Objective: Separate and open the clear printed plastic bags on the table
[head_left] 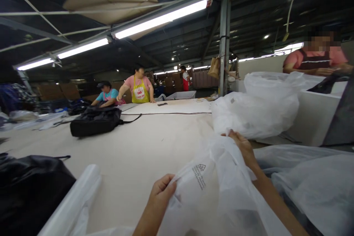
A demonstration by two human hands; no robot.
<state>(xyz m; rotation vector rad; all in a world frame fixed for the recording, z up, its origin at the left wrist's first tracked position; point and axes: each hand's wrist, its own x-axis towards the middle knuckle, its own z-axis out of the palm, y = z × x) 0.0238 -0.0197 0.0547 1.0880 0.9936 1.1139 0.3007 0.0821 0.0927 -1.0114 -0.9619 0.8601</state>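
From where I stand the bag [200,201], held up over the near side of the table [129,158], looks light, limp and probably slippery, best taken by its edges, which left hand [160,194] and right hand [243,146] both pinch

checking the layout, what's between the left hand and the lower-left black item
In the head view, white plastic and a stretch of tabletop lie between the left hand and the black item.

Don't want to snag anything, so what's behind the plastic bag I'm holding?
Past the plastic bag: pale tabletop and a white plastic heap. Whatever sits directly behind the bag's cloudy folds is hidden.
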